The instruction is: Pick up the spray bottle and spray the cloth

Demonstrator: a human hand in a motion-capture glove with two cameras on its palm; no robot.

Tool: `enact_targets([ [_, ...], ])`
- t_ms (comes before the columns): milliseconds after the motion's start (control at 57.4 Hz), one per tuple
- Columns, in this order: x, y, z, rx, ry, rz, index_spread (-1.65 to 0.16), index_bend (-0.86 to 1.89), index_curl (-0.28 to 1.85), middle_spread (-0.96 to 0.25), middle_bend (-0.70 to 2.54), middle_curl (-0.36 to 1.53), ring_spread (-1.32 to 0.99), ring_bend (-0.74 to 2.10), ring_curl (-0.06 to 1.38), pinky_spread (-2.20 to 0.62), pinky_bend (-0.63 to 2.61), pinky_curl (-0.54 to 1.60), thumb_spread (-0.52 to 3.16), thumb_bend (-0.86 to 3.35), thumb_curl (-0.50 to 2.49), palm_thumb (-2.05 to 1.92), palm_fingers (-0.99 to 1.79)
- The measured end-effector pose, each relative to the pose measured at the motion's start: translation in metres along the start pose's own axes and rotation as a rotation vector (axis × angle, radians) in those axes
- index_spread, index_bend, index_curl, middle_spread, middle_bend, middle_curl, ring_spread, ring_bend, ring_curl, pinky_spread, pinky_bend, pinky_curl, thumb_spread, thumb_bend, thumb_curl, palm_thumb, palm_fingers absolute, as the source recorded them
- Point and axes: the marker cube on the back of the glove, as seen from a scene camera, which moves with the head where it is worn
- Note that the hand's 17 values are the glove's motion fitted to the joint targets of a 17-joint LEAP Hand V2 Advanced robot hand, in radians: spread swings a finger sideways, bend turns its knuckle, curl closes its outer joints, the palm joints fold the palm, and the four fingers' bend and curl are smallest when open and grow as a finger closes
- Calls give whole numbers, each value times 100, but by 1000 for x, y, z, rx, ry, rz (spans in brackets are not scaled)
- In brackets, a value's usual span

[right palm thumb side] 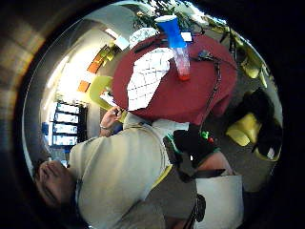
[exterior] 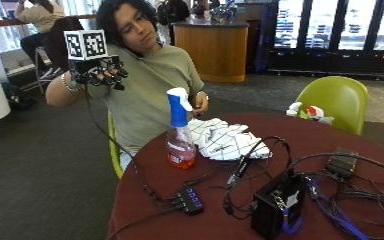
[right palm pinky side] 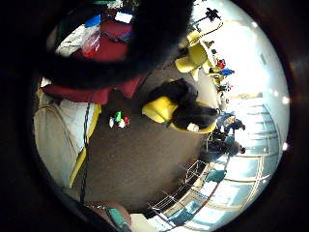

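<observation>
In the outside view a spray bottle (exterior: 179, 135) with a blue head and orange-pink liquid stands upright on the round red table (exterior: 179, 220). A white checked cloth (exterior: 225, 141) lies crumpled just beside it. My gloved right hand (exterior: 100, 75) is raised at shoulder height, well above and to the side of the table, with fingers loosely curled and holding nothing. The thumb side palm view shows the bottle (right palm thumb side: 177, 47) and cloth (right palm thumb side: 147, 76) on the table (right palm thumb side: 190, 102) at a distance. The little finger side palm view catches the bottle (right palm pinky side: 91, 36) behind a dark gloved finger (right palm pinky side: 120, 53).
A black box (exterior: 277, 206), a small hub (exterior: 189, 200) and many cables cover the near half of the table. A green chair (exterior: 335, 100) stands at the far side. The bare left hand (exterior: 202, 104) stays near the table edge behind the cloth.
</observation>
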Motion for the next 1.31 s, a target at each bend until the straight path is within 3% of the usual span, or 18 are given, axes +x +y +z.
enact_targets([
  [157,-1,2,-5,-24,16,2,-32,13,11,0,25,14,-5,35,14,17,38,18,75,22,16,50,28],
  [418,3,1,-11,-10,-17,18,-37,14,16,0,25,23,-6,37,20,21,39,25,96,10,23,55,24],
  [696,-4,-29,15,143,-233,64,-38,10,17,-1,22,27,-7,43,24,22,53,32,100,0,28,60,38],
  [905,-23,-75,49,200,-651,59,-37,12,17,0,24,30,-7,45,28,21,53,34,104,2,35,77,45],
  [958,-23,-92,58,255,-768,117,-36,12,18,1,25,31,-7,46,29,21,52,34,104,3,37,81,48],
  [1027,-24,-122,71,434,-922,327,-34,14,19,2,27,33,-6,46,29,21,50,33,105,2,38,84,57],
  [1132,-34,-124,95,378,-1113,183,-32,15,22,2,27,34,-6,44,30,20,48,34,105,0,39,86,62],
  [1201,-36,-140,101,451,-1150,235,-30,14,23,2,26,35,-5,42,30,19,47,34,105,-1,40,87,65],
  [1306,-31,-172,102,699,-1122,379,-26,15,25,1,28,37,-6,45,32,14,46,33,107,1,43,94,85],
])
